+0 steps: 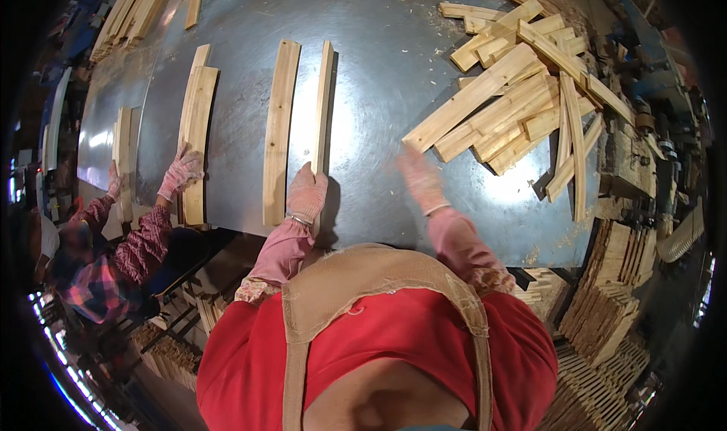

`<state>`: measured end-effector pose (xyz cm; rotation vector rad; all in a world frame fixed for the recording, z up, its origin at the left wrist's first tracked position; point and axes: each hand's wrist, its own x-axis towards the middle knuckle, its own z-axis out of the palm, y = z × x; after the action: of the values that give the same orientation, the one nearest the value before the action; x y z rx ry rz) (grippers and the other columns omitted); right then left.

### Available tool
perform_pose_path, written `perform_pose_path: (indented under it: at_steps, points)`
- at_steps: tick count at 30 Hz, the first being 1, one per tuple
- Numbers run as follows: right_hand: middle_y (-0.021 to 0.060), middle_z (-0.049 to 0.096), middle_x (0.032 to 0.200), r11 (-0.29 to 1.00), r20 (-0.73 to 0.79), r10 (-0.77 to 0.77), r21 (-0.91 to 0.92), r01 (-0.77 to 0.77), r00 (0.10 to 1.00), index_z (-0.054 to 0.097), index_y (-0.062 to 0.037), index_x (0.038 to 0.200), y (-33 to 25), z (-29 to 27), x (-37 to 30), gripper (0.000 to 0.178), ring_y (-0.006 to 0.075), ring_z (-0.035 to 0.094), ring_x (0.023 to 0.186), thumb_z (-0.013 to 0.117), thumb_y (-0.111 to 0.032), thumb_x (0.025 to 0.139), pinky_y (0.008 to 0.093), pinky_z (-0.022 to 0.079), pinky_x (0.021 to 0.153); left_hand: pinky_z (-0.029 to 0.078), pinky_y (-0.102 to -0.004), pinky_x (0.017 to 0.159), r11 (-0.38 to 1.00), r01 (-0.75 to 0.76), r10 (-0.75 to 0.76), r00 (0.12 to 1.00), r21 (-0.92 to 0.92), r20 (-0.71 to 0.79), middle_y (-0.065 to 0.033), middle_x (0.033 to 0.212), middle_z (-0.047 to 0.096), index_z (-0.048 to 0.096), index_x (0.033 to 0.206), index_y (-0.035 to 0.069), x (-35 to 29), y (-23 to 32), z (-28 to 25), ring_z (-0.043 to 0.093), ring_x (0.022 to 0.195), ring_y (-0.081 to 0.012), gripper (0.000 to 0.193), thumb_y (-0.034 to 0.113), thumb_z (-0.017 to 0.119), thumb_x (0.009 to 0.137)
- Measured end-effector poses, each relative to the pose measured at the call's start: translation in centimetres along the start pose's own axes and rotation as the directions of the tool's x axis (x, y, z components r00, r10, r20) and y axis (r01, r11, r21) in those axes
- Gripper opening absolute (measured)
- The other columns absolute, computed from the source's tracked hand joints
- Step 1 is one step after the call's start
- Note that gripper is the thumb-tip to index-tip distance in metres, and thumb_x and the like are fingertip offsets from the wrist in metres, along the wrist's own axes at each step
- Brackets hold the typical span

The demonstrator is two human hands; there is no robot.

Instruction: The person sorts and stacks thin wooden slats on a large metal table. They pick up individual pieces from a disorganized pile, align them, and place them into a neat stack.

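My left hand [307, 192], in a pink work glove, is closed around the near part of a narrow wooden strip [323, 102] standing on its edge on the metal table [363, 128]. Left of it, and apart from it, a wider wooden board [281, 128] lies flat. My right hand [422, 180], also gloved in pink, is blurred by motion. It is close to the near end of a board [469, 98] that juts out of a loose pile of boards [507, 117]. Whether its fingers touch that board I cannot tell.
At the left a co-worker [113, 257] in pink gloves has a hand on boards [198, 128]. More long strips [136, 15] lie at the far left. Stacked wood [606, 317] stands below the table's right end, beside machinery [666, 143]. Wood shavings dot the tabletop.
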<state>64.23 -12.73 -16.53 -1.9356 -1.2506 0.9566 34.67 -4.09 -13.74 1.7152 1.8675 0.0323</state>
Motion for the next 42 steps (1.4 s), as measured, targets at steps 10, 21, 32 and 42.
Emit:
perform_pose_path:
  at_steps: [10,21,32,42]
  points:
    - [0.0253,0.059,0.151,0.795,-0.610,0.180,-0.371,-0.480,0.771,0.035,-0.0023,0.163,-0.6,-10.0,12.8,0.106,0.0410,0.053,0.142,0.079,-0.059,0.084,0.0497,0.042,0.117,0.037,-0.0549,0.119,0.903,0.062,0.084,0.945,0.424,-0.317,-0.0180,0.151,0.059,0.077,0.116,0.003,0.8,-3.9,-4.1,0.048,0.142,-0.0430,0.042,0.037,0.068,0.093]
    - [0.0297,0.065,0.129,0.922,-0.395,0.382,0.223,-0.316,0.836,0.028,-0.0073,0.164,-6.8,-2.0,9.4,0.097,0.0473,0.068,0.116,0.081,-0.028,0.085,0.0508,0.052,0.105,0.052,-0.0507,0.107,0.991,0.001,0.018,0.989,0.136,-0.144,-0.0254,0.143,0.060,0.044,0.160,0.009,-1.1,-0.7,-6.1,0.061,0.128,-0.0442,0.083,0.029,0.079,0.087]
    - [0.0181,0.067,0.110,0.718,0.544,0.157,0.510,-0.473,0.824,0.059,-0.0037,0.131,-14.5,12.5,6.0,0.046,0.0250,0.067,0.092,0.072,-0.035,0.099,0.0402,0.059,0.084,0.052,-0.0560,0.101,0.975,-0.220,0.216,0.967,-0.016,-0.132,-0.0271,0.127,0.064,0.046,0.154,0.004,1.3,-9.1,-6.5,0.061,0.117,-0.0479,0.070,0.025,0.072,0.093]
    - [0.0249,0.071,0.135,0.973,0.579,-0.111,-0.101,0.206,0.808,0.051,-0.0066,0.155,-13.1,10.3,4.4,0.062,0.0444,0.069,0.119,0.054,-0.043,0.104,0.0530,0.053,0.105,0.051,-0.0573,0.104,0.971,-0.040,0.080,0.983,0.237,-0.162,-0.0318,0.136,0.062,0.040,0.157,-0.001,-3.8,-6.1,-9.0,0.061,0.124,-0.0519,0.087,0.025,0.082,0.085]
